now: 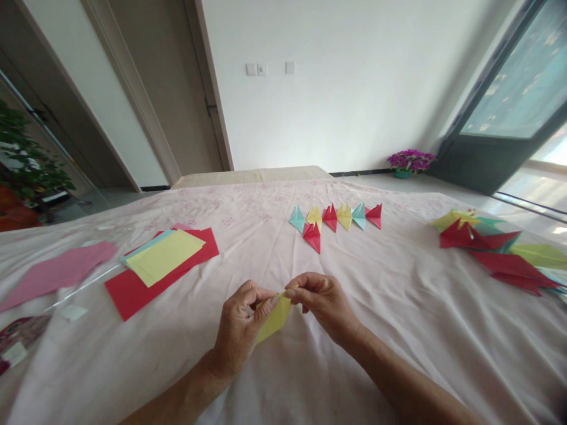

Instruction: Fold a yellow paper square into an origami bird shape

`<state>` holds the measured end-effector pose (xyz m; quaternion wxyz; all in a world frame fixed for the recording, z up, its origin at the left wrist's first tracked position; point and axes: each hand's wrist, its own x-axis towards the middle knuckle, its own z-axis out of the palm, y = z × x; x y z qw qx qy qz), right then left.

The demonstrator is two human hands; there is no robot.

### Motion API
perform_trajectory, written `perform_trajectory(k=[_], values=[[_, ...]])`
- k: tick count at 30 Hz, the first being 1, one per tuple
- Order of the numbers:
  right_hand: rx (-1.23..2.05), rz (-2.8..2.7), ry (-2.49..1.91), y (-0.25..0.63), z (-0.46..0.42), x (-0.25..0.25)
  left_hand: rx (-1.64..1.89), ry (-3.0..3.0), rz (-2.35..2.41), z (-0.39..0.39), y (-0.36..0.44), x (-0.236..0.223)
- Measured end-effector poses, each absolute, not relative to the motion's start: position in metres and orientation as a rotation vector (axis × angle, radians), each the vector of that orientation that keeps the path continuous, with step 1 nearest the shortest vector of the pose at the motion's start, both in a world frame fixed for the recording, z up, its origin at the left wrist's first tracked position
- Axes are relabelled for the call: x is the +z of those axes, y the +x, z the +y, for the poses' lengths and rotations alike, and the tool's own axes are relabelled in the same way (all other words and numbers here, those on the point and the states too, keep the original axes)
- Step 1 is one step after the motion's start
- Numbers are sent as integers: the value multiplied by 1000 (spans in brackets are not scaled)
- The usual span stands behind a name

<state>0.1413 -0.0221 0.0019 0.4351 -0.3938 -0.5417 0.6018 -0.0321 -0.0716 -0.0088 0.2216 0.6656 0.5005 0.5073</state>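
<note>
A piece of yellow paper [275, 321], folded, is held between my two hands above the cloth, low in the middle of the view. My left hand [243, 321] pinches its upper edge between thumb and forefinger. Close beside it, my right hand [325, 304] grips the top right corner in the same way. The paper's lower part slants down to the left, partly behind my left hand. Beyond my hands stand small folded paper pieces in a row, among them a red one [312, 237] in front and a blue one [297, 219] at the left end.
Flat yellow sheets [166, 257] lie on red paper [121, 295] at the left, near pink paper [62, 271]. Larger red folded shapes [514, 268] lie at the right. A pale cloth [177, 366] covers the surface. Purple flowers [411, 159] stand on the floor.
</note>
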Motion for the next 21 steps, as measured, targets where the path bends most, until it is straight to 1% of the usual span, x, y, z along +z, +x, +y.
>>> perform_trajectory(k=[6,12,17,21], values=[[1524,-1337,-975,146,-24,8,1387,1818,1365,-72,-29,-8],[1625,-1390,-906,147,-21,10,1348,1627,1399,-71,-28,-8],[1547,-1463,-901,146,-19,3,1261,1355,1386,-68,-28,-11],[1542,-1435,-932,143,-19,-2,1238,1387,1381,-68,-28,-12]])
